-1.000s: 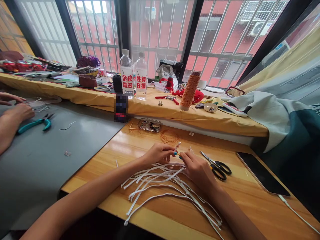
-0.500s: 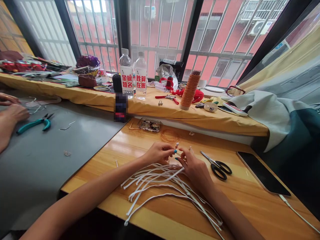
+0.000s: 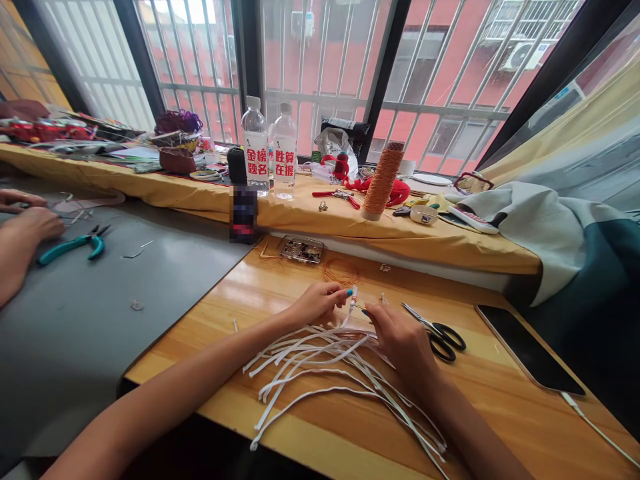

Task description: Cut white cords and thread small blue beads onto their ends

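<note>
White cords (image 3: 325, 390) lie fanned out across the wooden table beneath both hands. One white cord piece (image 3: 354, 295) stands upright between the hands, with a pinkish-orange wrapping near its top. My left hand (image 3: 321, 304) is closed, thumb and finger pinching this piece from the left. My right hand (image 3: 399, 333) is closed in a pinch just right of it, on a thin strand (image 3: 359, 307) that reaches to the cord; whether it is wire or thread I cannot tell. Black-handled scissors (image 3: 441, 339) lie open, right behind my right hand.
A phone (image 3: 529, 347) on a charging cable lies at the right. Behind the hands are an orange wire coil (image 3: 341, 272) and a clear tray of small parts (image 3: 301, 250). Another person's hands (image 3: 30, 230) work at the left near teal pliers (image 3: 70, 250). Bottles (image 3: 284, 153) and an orange thread spool (image 3: 383, 183) stand on the ledge.
My right hand has drawn back slightly to the right and down from the cord. My left fingers have shifted up along it, leaving more of the upright cord showing. The view moved slightly.
</note>
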`<state>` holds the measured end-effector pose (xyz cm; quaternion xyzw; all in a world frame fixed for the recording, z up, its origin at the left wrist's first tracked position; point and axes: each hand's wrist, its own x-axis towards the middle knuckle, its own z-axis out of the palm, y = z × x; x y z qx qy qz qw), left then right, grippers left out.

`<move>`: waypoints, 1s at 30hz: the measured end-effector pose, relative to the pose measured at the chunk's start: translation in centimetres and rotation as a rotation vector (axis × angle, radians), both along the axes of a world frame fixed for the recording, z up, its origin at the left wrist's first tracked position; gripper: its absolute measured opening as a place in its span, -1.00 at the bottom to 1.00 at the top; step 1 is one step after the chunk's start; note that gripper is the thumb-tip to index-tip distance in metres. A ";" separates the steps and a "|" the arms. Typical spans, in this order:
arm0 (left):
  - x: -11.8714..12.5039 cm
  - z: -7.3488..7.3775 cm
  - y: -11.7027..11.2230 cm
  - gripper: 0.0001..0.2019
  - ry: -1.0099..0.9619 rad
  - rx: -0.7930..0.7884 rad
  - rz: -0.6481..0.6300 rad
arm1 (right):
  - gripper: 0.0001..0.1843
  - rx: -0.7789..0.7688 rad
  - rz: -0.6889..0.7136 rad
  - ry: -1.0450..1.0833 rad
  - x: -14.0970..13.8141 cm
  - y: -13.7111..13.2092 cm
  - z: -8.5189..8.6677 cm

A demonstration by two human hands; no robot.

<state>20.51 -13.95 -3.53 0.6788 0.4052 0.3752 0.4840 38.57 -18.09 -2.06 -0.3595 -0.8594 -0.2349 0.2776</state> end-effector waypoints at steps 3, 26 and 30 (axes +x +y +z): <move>0.1 -0.1 0.2 -0.57 -0.040 -0.068 0.007 | -0.82 -0.015 0.044 0.017 0.0 -0.1 0.0; -0.1 0.7 0.0 -0.73 -0.162 -0.133 -0.025 | -0.79 -0.352 -0.010 -0.119 -0.4 0.4 -0.1; -0.2 0.6 0.1 -0.73 -0.159 -0.139 -0.013 | -0.82 -0.323 0.050 -0.120 -0.3 0.5 -0.3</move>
